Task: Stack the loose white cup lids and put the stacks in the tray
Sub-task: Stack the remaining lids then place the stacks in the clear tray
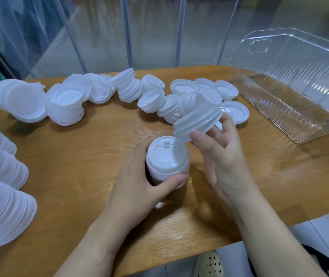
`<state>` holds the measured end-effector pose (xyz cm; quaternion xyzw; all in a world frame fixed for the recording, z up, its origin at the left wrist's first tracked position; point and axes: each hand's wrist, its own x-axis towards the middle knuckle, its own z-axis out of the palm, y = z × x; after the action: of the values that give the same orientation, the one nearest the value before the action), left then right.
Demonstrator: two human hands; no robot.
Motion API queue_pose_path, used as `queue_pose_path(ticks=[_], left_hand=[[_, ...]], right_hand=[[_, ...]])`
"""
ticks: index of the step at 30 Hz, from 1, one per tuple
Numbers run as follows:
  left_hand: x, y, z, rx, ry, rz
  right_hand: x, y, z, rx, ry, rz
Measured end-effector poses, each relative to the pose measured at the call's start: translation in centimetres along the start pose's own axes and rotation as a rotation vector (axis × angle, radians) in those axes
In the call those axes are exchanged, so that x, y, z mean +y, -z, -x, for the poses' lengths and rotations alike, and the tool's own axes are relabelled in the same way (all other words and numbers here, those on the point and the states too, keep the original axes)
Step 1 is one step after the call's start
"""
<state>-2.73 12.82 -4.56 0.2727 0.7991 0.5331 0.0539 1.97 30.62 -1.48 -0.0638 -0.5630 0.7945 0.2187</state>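
From the head view, the person's left hand (139, 176) curls around a short stack of white lids (167, 158) standing upright near the middle of the wooden table (79, 160), thumb on the near side, fingers wrapped behind. The right hand (221, 154) pinches a second small stack (197, 121) between thumb and fingertips, holding it tilted just above and to the right of the first, its lower rim close to the top lid. Behind them lie the loose lids (151, 96), some singly and some in toppled clumps, and longer finished rows (2, 196) sit at the left edge. The clear tray (291, 62) stands at the far right, apparently with nothing in it yet. To my eye the step in hand is joining the two stacks: it would go best if the right hand levels its stack and centres it over the top lid before pressing, while the left keeps the base steady so the rims nest squarely and nothing jams crooked.
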Motion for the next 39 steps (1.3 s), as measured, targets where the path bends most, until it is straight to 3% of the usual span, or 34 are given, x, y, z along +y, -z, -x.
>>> queue_pose_path(ticks=[8, 18, 33, 39], left_hand=[[0.0, 0.1, -0.1, 0.001, -0.006, -0.019], [-0.2, 0.0, -0.1, 0.005, 0.010, -0.007], [-0.1, 0.1, 0.0, 0.004, -0.047, -0.025], [-0.2, 0.0, 0.0, -0.009, -0.005, 0.023]], right_hand=[[1.4, -0.9, 0.9, -0.097, -0.074, 0.208], [0.9, 0.6, 1.4, -0.225, -0.056, 0.635], [-0.3, 0.7, 1.9, -0.301, -0.041, 0.707], [0.1, 0.4, 1.7, -0.251, -0.011, 0.668]])
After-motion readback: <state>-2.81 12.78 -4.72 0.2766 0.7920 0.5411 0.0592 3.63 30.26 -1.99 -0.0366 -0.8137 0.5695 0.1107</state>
